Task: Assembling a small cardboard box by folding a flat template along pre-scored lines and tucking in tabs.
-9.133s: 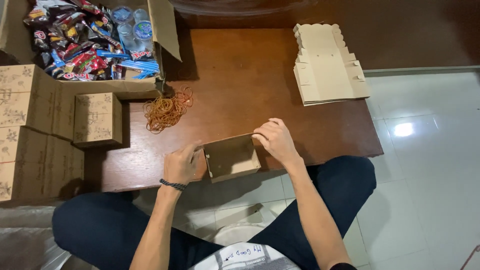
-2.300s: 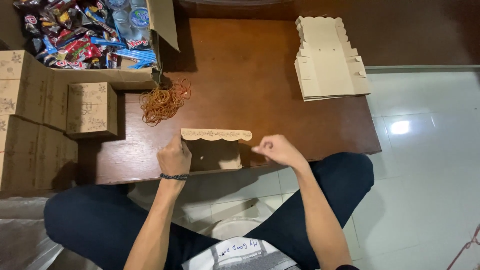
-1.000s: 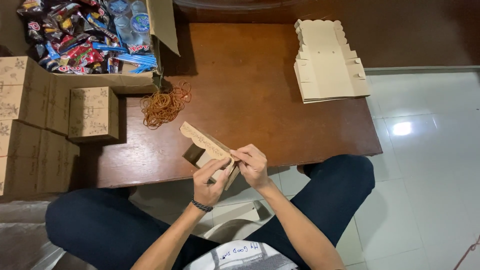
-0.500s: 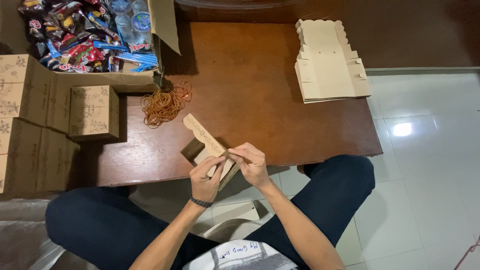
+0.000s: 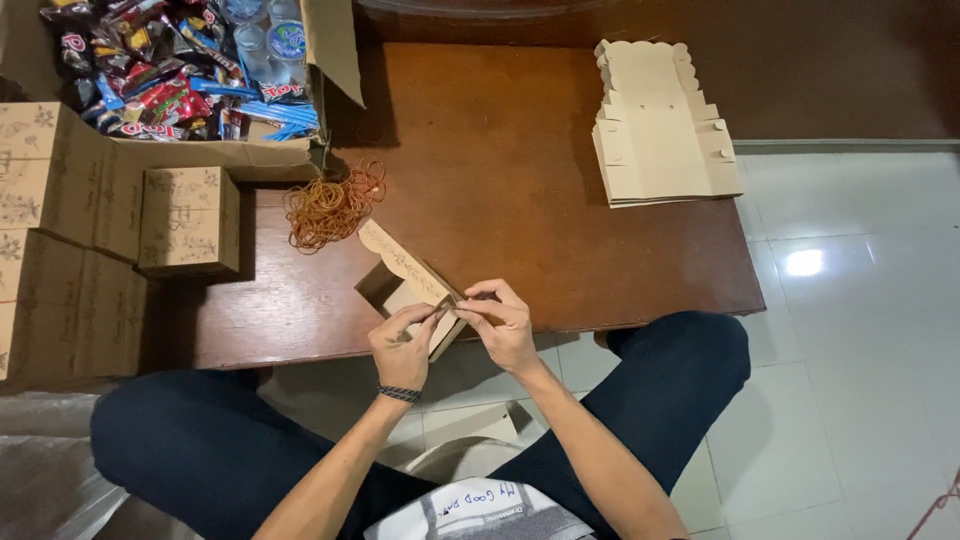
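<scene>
Pinching at the near corner of a small cardboard box (image 5: 410,290), both hands are seen low in the middle of the frame, just over the front edge of the wooden table (image 5: 520,180). The box is held tilted, its scalloped flap pointing toward the upper left. The left hand (image 5: 402,350) is closed on the box's lower side, fingers curled beneath it; the right hand (image 5: 505,325) is closed narrowly on the same corner, thumb and forefinger together — whether something thin is also held between them cannot be told at this size. A heap of rubber bands (image 5: 330,205) lies just above and left of the box, apart from it. A stack of flat box blanks (image 5: 660,130) sits at the upper right of the table. Finished boxes (image 5: 185,220) stand at the left — behind them, at the upper left, an open carton of snacks (image 5: 170,70).
</scene>
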